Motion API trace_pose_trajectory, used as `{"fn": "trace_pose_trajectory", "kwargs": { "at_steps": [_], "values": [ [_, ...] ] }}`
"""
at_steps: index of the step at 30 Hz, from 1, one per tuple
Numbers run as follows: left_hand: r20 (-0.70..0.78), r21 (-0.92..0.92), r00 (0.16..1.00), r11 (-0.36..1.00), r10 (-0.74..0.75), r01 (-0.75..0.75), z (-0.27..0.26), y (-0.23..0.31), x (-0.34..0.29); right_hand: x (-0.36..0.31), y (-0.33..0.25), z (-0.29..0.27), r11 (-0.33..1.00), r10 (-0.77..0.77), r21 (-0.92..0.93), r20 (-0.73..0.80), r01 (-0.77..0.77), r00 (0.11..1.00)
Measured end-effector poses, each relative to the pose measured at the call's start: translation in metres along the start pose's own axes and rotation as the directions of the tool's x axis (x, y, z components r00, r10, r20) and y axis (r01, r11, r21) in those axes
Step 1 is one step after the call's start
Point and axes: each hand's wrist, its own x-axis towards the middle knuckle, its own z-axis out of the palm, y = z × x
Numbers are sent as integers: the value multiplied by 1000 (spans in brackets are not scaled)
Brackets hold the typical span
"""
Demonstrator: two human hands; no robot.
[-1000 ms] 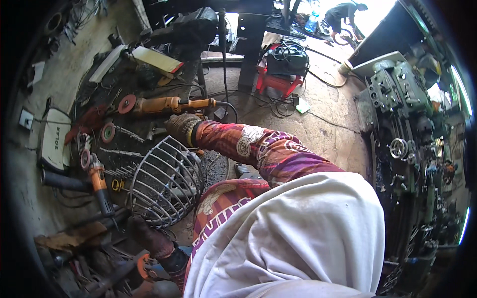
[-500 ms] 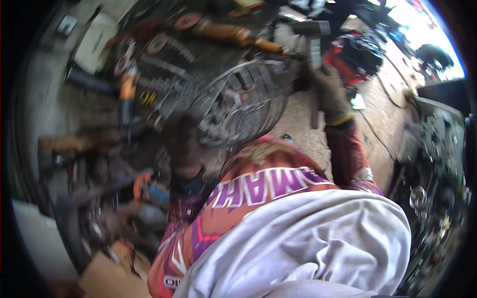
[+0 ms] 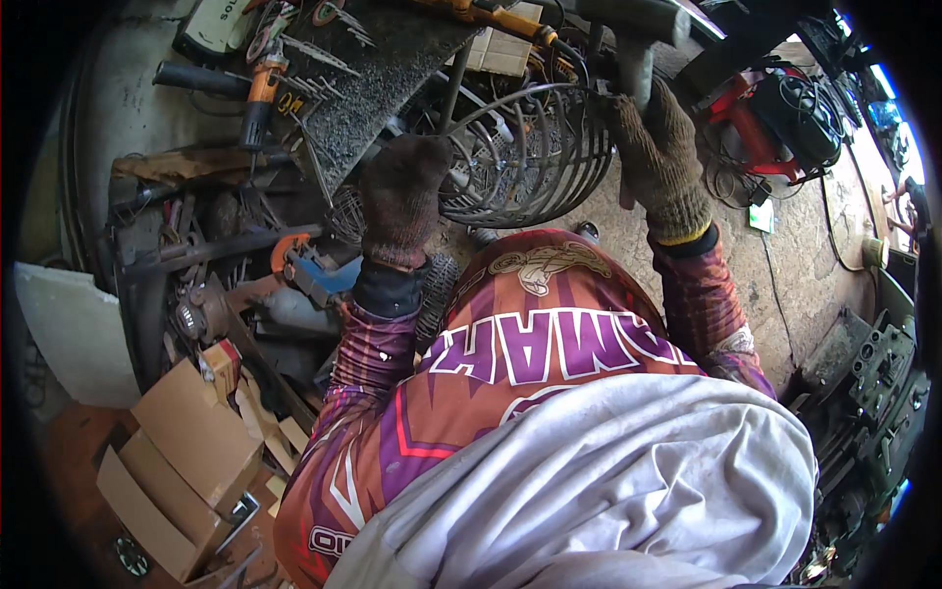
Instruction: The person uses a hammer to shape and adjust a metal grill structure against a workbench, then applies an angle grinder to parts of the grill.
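Note:
A rounded cage of curved dark metal bars (image 3: 535,201) is held in front of my body, beside the worktable's edge. My left hand (image 3: 404,201), in a brown knitted glove, is closed at the cage's left side; its fingertips are partly hidden, but it appears to grip the bars there. In a matching glove with a yellow cuff edge, my right hand (image 3: 662,162) is wrapped round the handle of a grey metal hammer (image 3: 635,74). The hammer's head points away from me, at the cage's far right, and the handle's lower end shows below my palm.
On the dark, grit-covered worktable (image 3: 392,83) at the left lies an orange angle grinder (image 3: 263,93). A red-and-black machine (image 3: 775,118) with cables is on the floor at right. Cardboard boxes (image 3: 186,442) stand at lower left, metal parts (image 3: 863,383) at lower right.
My view has swung, so the worktable sits higher and further left. My left hand, blurred before, is now steady at the cage's side. The hammer remains in my right hand.

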Motion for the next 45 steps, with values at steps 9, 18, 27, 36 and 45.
{"fn": "trace_pose_trajectory", "kwargs": {
  "at_steps": [9,18,27,36,45],
  "values": [
    [129,127,982,980,138,-154,7,-6,-1,-1,25,1,954,114,248,215,-167,970],
    [520,187,848,955,102,-230,-24,15,14,19,12,16,975,147,106,339,-193,929],
    [571,167,817,963,82,-214,-39,-30,5,45,-6,46,955,-35,-251,439,160,898],
    [167,36,984,997,54,-61,-28,-59,-18,53,-56,66,709,-405,-512,267,485,875],
    [-94,-83,988,988,120,-127,-35,-68,8,-33,-51,63,957,111,209,376,-201,920]
  ]
}}
